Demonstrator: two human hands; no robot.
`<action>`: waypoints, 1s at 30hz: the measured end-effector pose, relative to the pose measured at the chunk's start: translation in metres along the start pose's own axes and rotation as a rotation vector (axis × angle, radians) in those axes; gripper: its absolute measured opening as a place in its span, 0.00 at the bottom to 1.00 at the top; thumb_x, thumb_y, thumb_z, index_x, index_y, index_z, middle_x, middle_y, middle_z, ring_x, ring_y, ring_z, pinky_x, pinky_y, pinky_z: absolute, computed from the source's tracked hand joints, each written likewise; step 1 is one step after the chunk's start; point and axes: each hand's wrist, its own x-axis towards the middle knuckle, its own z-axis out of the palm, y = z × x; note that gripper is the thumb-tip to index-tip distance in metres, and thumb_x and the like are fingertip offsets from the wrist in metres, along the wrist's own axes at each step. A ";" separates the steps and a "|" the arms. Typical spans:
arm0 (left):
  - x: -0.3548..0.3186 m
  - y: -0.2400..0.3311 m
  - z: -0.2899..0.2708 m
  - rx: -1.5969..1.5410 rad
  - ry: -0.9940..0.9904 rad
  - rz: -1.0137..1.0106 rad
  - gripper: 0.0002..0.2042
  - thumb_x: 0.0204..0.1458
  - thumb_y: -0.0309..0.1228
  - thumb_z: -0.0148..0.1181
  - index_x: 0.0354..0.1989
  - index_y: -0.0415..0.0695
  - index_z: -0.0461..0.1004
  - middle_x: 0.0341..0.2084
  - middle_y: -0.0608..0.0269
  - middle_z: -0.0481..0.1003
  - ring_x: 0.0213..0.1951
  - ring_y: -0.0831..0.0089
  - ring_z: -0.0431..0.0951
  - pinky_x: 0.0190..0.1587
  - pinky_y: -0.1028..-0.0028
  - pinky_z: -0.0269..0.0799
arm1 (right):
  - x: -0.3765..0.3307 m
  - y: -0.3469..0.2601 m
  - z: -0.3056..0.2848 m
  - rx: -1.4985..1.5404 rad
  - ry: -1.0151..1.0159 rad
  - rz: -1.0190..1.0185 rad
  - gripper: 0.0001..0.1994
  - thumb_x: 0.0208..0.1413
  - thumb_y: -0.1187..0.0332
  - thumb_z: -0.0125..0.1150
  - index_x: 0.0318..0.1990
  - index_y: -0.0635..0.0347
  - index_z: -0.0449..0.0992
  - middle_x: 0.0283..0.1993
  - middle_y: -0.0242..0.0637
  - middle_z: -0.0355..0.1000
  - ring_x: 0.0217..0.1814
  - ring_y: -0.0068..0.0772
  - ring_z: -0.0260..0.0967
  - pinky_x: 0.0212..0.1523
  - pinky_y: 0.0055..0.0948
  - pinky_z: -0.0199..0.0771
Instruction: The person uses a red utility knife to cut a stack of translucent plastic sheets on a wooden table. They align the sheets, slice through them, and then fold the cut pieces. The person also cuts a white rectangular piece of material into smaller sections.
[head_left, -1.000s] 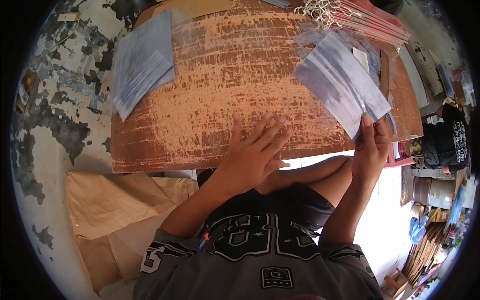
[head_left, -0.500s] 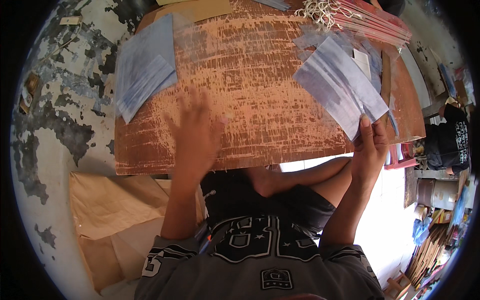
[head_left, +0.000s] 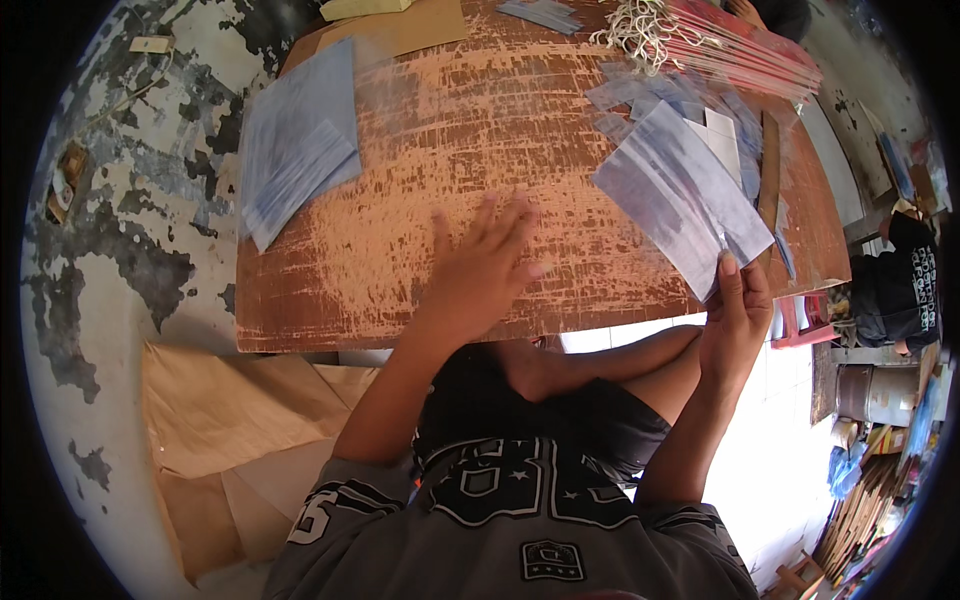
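Between thumb and fingers, my right hand [head_left: 738,305] pinches the lower corner of a clear plastic sheet [head_left: 682,192], greyish and shiny, tilted over the right side of the worn table. My left hand [head_left: 487,262], empty and with fingers spread, is low over the middle of the table [head_left: 440,130] or resting on it; which one I cannot tell. At the left lies a stack of bluish clear plastic sheets [head_left: 300,130], with smaller pieces on top of its front part. More plastic pieces [head_left: 640,90] are scattered beyond the held sheet, which partly hides them.
A bundle of thin red rods with white cords [head_left: 700,45] lies at the far right. Near it are a white card [head_left: 722,140] and a brown wooden strip [head_left: 768,170]. Brown cardboard [head_left: 400,28] sits at the back. Another person in black [head_left: 895,280] is off to the right.
My left hand has moved to the right, from near the left stack to the middle of the table. My right hand still holds the plastic sheet, almost in the same place.
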 end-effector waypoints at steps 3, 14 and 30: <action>-0.015 -0.027 -0.017 0.154 -0.031 -0.226 0.33 0.78 0.54 0.43 0.85 0.50 0.58 0.87 0.57 0.50 0.87 0.50 0.46 0.80 0.23 0.31 | -0.001 0.001 -0.007 -0.037 0.012 -0.003 0.13 0.74 0.65 0.69 0.56 0.65 0.83 0.33 0.19 0.74 0.31 0.08 0.61 0.32 0.16 0.55; -0.043 -0.024 -0.044 0.040 0.164 -0.071 0.36 0.74 0.63 0.45 0.85 0.60 0.61 0.88 0.53 0.46 0.87 0.41 0.40 0.79 0.23 0.28 | 0.007 0.006 0.001 -0.048 -0.028 0.006 0.15 0.75 0.63 0.68 0.59 0.65 0.83 0.30 0.18 0.71 0.27 0.08 0.58 0.28 0.16 0.53; -0.059 -0.078 -0.041 -0.080 0.516 -0.323 0.29 0.76 0.44 0.56 0.81 0.45 0.67 0.70 0.46 0.76 0.74 0.49 0.72 0.78 0.45 0.59 | 0.000 0.001 0.004 -0.143 -0.118 0.110 0.15 0.76 0.65 0.65 0.61 0.65 0.82 0.35 0.18 0.72 0.32 0.09 0.62 0.34 0.14 0.58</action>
